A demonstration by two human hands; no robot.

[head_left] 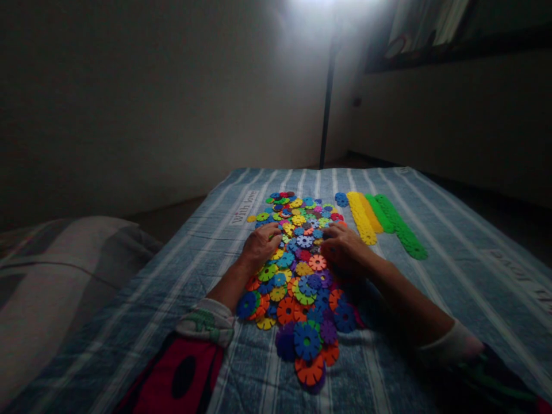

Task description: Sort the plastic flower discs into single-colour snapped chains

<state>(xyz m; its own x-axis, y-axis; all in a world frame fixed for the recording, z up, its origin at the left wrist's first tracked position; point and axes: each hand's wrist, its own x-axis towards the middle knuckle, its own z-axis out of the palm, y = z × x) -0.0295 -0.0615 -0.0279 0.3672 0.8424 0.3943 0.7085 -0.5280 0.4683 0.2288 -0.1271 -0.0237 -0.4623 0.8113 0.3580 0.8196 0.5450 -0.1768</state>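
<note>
A long pile of notched plastic discs (304,267) in many colours lies on a blue striped cloth (194,259). My left hand (262,242) rests at the pile's left side, its fingers bent over the discs. On the right side, my right hand (342,244) touches the discs with curled fingers. Whether either hand grips a disc is too small and dark to tell. Right of the pile lie overlapping rows of discs: yellow (361,218), orange-yellow (371,213) and green (401,227). A small blue group (341,199) sits beside the yellow row.
Behind the cloth-covered surface stands a dark pole (328,109) under a bright light. Pale, rumpled fabric (81,270) lies at the left. Walls rise behind and to the right, with a dark-framed opening at the upper right.
</note>
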